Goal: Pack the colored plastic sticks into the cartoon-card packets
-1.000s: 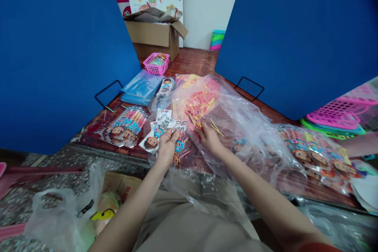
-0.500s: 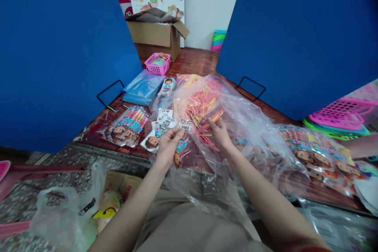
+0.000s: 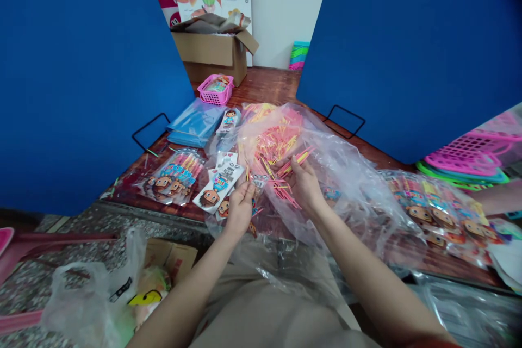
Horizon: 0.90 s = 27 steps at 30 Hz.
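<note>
My left hand (image 3: 240,207) is closed on a small printed packet (image 3: 260,180) with a barcode; its lower part is hidden behind the fingers. In my right hand (image 3: 305,184) is a small bunch of thin red and yellow sticks (image 3: 300,157), pinched between thumb and fingers. Just beyond both hands, a large clear plastic bag (image 3: 342,144) lies spread out, with a heap of loose red and yellow sticks (image 3: 277,138) in its mouth. Left of my left hand are printed cards (image 3: 216,189) with a cartoon face.
Filled packs (image 3: 175,176) lie at the left and more packs (image 3: 432,204) at the right. Behind are blue plastic sheets (image 3: 196,122), a pink basket (image 3: 216,89) and a cardboard box (image 3: 207,51). Blue panels (image 3: 81,65) flank the table. Another person's arm (image 3: 499,199) shows at the right edge.
My left hand has moved slightly right, bringing the packet closer to my right hand. My right hand keeps the sticks, its fingers slightly shifted.
</note>
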### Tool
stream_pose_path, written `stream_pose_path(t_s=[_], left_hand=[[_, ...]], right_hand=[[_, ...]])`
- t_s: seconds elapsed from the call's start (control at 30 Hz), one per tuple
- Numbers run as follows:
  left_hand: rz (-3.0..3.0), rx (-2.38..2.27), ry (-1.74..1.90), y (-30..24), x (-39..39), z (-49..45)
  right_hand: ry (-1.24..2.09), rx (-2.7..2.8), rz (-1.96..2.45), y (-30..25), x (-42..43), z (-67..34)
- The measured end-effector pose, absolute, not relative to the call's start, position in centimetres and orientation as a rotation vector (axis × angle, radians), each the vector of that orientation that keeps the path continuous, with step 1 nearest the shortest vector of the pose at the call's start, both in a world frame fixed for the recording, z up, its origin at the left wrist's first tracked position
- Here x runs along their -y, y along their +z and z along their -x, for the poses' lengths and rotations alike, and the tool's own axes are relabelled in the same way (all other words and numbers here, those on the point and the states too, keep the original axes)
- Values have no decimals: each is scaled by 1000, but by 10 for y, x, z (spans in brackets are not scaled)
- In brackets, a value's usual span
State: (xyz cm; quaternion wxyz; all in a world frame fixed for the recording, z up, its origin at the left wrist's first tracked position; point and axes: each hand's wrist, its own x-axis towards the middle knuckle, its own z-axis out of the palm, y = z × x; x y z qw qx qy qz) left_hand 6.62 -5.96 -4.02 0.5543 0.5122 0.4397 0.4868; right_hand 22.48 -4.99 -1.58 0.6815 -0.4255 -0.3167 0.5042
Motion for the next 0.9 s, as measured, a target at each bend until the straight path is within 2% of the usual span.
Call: stream_pose_path(t_s=[0.43,0.7,0.9], left_hand=[[-1066,-996,928,-32,64,-73],[-1070,-1016,946,-22,65,-77],[-1115,-1009,933,-30,64,-75]], right_hand=[[1048,879,889,22,62,-220],[1047,1041,948,9,67,-213],[1190,773,875,15,61,-216]])
